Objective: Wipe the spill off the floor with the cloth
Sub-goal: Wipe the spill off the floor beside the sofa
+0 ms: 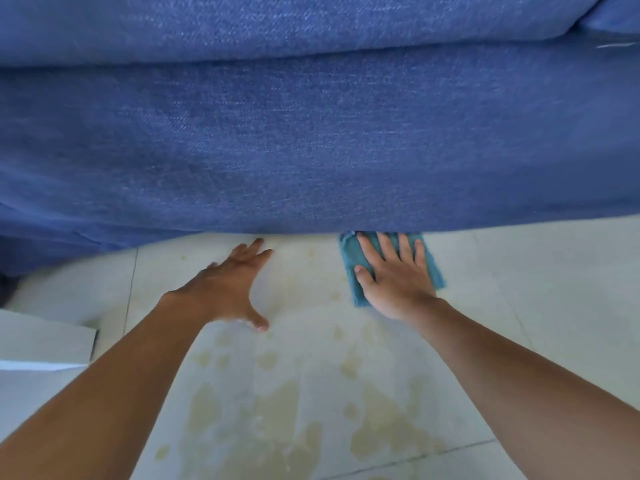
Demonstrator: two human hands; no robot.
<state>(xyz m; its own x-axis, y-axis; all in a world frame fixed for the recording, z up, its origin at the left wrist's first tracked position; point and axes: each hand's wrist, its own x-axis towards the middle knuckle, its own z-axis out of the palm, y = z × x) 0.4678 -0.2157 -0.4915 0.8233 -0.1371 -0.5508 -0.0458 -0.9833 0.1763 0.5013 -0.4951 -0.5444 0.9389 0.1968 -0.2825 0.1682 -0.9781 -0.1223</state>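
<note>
A folded teal cloth (354, 258) lies flat on the pale tiled floor (519, 306), right at the foot of the blue sofa. My right hand (394, 278) rests palm down on the cloth with fingers spread, covering most of it. My left hand (232, 289) is flat on the bare tile to the left, fingers apart, holding nothing. A yellowish spill (277, 403) spreads in smears and drops across the tiles between my forearms, nearer to me than the cloth, with a few faint spots reaching up toward the sofa edge.
The blue fabric sofa (311, 133) fills the upper half of the view and overhangs the floor. A white panel or box (41, 344) sits at the left edge. Tile joints run along the left and across the bottom right.
</note>
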